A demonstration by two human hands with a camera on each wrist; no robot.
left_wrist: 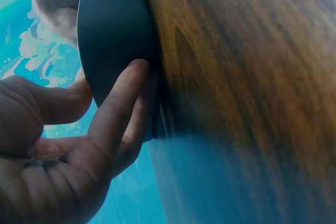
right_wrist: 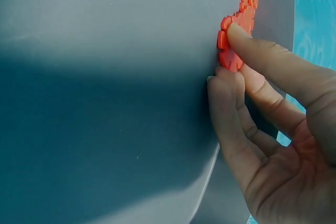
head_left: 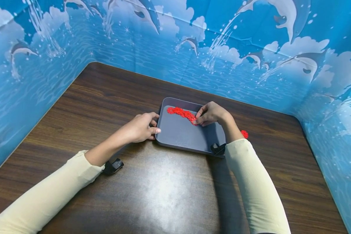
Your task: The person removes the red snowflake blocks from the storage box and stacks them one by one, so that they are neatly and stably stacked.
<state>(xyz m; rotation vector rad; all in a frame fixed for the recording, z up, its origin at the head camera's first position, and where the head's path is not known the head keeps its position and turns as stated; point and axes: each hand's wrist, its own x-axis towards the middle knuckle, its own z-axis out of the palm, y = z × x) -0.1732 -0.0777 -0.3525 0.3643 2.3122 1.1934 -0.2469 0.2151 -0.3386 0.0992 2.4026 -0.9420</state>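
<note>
A strip of red, notched plastic discs [head_left: 179, 112] joined together lies in a grey rectangular tray [head_left: 181, 136], curving along its far side. My right hand [head_left: 211, 114] pinches the strip's right end between thumb and fingers. Up close in the right wrist view, the thumb presses on the last red discs [right_wrist: 237, 30] while the other fingers curl below them. At the tray's left side, my left hand [head_left: 141, 127] holds the edge. Its thumb is at the rim and its fingers lie against the outer wall [left_wrist: 113, 30], as the left wrist view shows.
One loose red disc [head_left: 244, 134] sits on the brown wooden table [head_left: 111, 97] right of the tray, partly behind the right forearm. A blue dolphin-print curtain [head_left: 163, 58] stands along the table's back and sides. Black straps [head_left: 113, 166] are on both wrists.
</note>
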